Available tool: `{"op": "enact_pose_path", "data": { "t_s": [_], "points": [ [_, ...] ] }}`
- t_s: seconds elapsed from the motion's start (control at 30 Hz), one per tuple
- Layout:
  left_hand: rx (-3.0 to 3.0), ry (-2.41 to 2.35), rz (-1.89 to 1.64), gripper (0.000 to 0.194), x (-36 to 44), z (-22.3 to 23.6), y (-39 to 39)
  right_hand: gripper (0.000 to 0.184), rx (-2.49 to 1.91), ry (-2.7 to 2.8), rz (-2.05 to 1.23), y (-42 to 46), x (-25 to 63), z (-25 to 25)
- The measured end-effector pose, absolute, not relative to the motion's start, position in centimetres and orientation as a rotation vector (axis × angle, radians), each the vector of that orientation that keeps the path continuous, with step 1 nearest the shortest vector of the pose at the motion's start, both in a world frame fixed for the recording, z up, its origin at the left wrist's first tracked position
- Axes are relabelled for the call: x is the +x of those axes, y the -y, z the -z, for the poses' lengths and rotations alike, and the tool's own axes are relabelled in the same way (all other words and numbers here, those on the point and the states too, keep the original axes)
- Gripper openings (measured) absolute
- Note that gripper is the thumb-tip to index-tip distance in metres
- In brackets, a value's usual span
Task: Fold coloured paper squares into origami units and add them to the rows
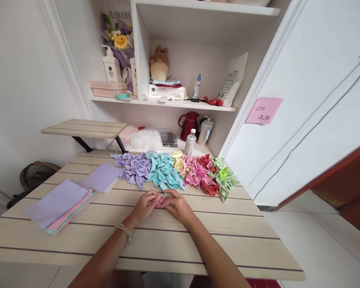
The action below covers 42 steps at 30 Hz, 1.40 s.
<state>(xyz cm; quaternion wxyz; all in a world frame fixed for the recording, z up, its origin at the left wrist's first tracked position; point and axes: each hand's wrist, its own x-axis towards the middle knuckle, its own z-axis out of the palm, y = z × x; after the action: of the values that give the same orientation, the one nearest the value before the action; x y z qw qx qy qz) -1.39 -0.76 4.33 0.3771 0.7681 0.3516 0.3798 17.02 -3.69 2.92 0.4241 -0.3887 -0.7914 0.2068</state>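
Between my two hands is a small folded piece of pink paper (pixel 161 201), partly hidden by the fingers. My left hand (pixel 146 205) grips its left side, fingers closed. On the other side my right hand (pixel 177 204) pinches the paper, with the index finger arched over the top. Just beyond the hands lies a row of folded paper shapes: purple (pixel 135 168), blue (pixel 165 170), yellow (pixel 177 161), pink (pixel 195 171), red (pixel 210 187) and green (pixel 225 180). The nearest blue one sits right behind my fingertips.
Coloured paper sheets (pixel 61 204) are stacked at the left, beside a smaller purple pile (pixel 102 177). A raised wooden stand (pixel 84 127) is at the back left. Behind the row stand a clear bottle (pixel 190 143), a red jug (pixel 188 126) and white shelves (pixel 186 103).
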Motion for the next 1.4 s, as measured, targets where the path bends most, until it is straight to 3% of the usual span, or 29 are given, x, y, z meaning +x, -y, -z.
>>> {"op": "enact_pose_path", "data": {
  "t_s": [0.3, 0.7, 1.07, 1.23, 1.4],
  "points": [
    [1.831, -0.829, -1.003, 0.019, -1.2, -4.6, 1.3, 0.026, -0.968, 1.790, -0.690, 3.9, 16.8, -3.6],
    [2.032, -0.909, -1.132, 0.026, -0.9, -3.7, 1.3, 0.043, -0.857, 1.120, -1.289, 3.3, 15.8, -2.6],
    [2.217, -0.931, -1.085, 0.040, -0.9, -3.1, 1.3, 0.043, -0.919, 1.006, -1.253, 3.0, 15.4, -1.5],
    [2.128, -0.922, -1.091, 0.027, -0.8, -3.2, 1.3, 0.037, -0.982, 1.041, -1.204, 2.9, 15.5, -1.4],
    [1.860, -0.966, -1.191, 0.026, -0.9, -3.7, 1.1, 0.037, -1.000, 1.107, -1.132, 3.0, 16.1, -2.3]
  ]
}}
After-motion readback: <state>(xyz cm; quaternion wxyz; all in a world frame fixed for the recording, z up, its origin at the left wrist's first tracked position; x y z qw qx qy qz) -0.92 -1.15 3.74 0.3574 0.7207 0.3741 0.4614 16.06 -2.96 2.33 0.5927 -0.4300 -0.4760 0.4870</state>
